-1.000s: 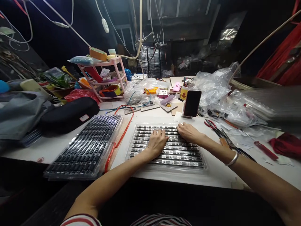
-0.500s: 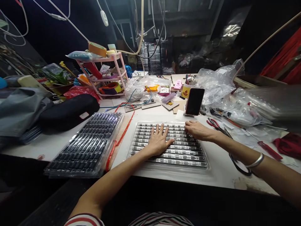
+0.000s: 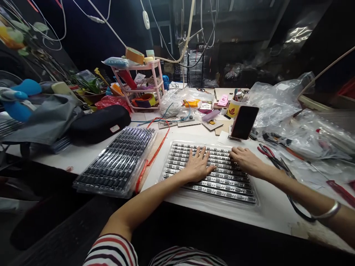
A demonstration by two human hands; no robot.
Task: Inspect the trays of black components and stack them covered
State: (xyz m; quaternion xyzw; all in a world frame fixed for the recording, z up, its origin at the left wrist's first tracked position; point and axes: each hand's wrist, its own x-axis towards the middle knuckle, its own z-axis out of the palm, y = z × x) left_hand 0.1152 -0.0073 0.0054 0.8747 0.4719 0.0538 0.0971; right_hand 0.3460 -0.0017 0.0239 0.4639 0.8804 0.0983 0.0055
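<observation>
A clear plastic tray (image 3: pixel 251 201) filled with rows of small silver parts lies on the white table in front of me. My left hand (image 3: pixel 198 166) lies flat on the middle rows, fingers stretched and spread. My right hand (image 3: pixel 245 159) rests on the tray's far right rows with its fingers curled down onto the parts; I cannot make out anything gripped in them. A silver bangle (image 3: pixel 328 211) circles my right wrist. To the left lies a stack of similar trays (image 3: pixel 119 160) holding dark parts.
A phone (image 3: pixel 244 122) stands propped behind the tray. Red-handled scissors and pliers (image 3: pixel 270 155) lie to the right among clear plastic bags (image 3: pixel 280 99). A black pouch (image 3: pixel 100 123), a pink shelf rack (image 3: pixel 141 87) and a red cord (image 3: pixel 154 155) sit to the left. Cables hang overhead.
The view has swung to the left, so everything sits further right in the picture. My left hand's fingers have spread flat on the tray. My right hand stays on the far right rows.
</observation>
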